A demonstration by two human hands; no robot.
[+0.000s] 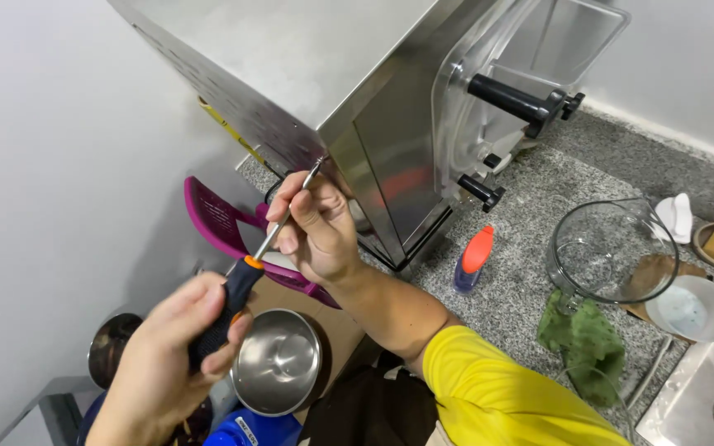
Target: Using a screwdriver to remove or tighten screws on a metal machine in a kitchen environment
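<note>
While our left hand (179, 343) wraps the screwdriver (245, 268) by its black-and-orange handle, our right hand (311, 223) pinches the thin steel shaft near the tip, which sits at the steel machine's (291, 74) side panel. We judge the tool light and stiff, the bare shaft slippery; the rubbery handle is the place to grip. Steel bowl (277, 361) sits below.

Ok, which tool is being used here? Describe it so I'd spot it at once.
Start at the steel machine on the counter. At its near corner, both hands hold a screwdriver, its tip at the machine's edge. Its black-and-orange handle and thin metal shaft set it apart from the purple strainer behind.
</note>
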